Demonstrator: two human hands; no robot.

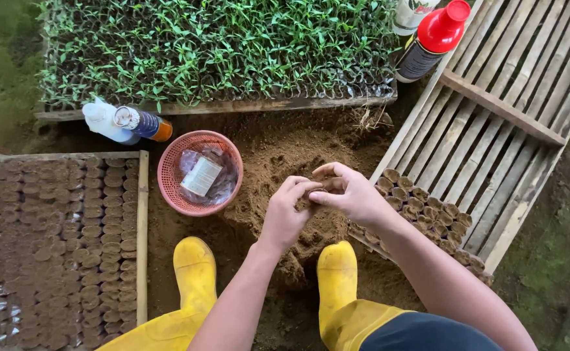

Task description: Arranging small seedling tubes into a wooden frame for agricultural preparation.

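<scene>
My left hand (pixel 286 211) and my right hand (pixel 350 194) meet above a heap of brown soil (pixel 278 162). Their fingertips pinch together around something small and soil-coloured; I cannot tell what it is. Just right of my right hand, several small soil-filled cups (pixel 421 205) stand in rows on the near corner of a bamboo slat rack (pixel 493 123). My yellow rubber boots (pixel 195 266) stand on either side of the heap.
A pink basket (pixel 171 172) holding clear plastic bags lies left of the heap. A wooden tray of soil-filled cups (pixel 70 247) is at the left. A tray of green seedlings (pixel 213 45) runs along the top. A white bottle (pixel 109 123) and a red-capped bottle (pixel 431 42) are nearby.
</scene>
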